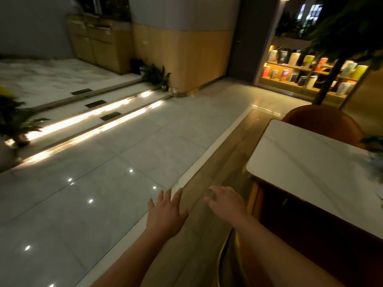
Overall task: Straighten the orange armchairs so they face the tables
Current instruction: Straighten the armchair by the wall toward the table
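Two hands are hovering over the floor, holding nothing: the left hand (165,214) is spreading its fingers flat, and the right hand (226,201) is hanging with its fingers loosely curled. One orange armchair (323,123) is standing far to the right, well apart from both hands, its back showing beyond the white table (310,162). Book covers on the lit bookshelf (300,68) are showing too blurred to read.

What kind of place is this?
Probably a café or bookshop lounge: a lit shelf of displayed books, a white-topped table with an orange armchair at its far side, and illuminated steps.
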`<move>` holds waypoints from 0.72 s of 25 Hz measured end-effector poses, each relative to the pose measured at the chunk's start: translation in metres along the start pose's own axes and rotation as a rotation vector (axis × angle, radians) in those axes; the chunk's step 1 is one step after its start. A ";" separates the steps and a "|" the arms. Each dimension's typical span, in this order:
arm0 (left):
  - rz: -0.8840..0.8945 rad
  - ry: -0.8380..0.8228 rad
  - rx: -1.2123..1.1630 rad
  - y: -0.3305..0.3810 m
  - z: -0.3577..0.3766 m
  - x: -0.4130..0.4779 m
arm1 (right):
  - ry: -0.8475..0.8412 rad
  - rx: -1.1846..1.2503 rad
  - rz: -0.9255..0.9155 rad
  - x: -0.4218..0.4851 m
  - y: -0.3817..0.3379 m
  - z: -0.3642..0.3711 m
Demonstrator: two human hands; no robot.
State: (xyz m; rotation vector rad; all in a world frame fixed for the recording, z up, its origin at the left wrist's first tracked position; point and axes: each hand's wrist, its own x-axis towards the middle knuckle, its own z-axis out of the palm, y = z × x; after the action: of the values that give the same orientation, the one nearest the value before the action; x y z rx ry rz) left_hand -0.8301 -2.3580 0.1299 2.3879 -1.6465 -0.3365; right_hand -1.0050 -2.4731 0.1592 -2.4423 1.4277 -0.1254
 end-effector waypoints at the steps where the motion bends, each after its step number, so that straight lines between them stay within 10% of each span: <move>1: -0.033 -0.001 0.000 -0.011 -0.003 0.000 | -0.009 0.004 -0.035 0.009 -0.012 0.002; 18: -1.010 0.203 -0.059 -0.096 0.000 -0.104 | -0.365 -0.002 -0.953 0.109 -0.199 0.089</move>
State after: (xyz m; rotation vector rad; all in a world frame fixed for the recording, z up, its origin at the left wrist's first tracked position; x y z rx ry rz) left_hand -0.7811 -2.2277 0.1072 2.8830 -0.2366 -0.2630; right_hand -0.7639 -2.4571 0.1270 -2.7338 0.0526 0.1140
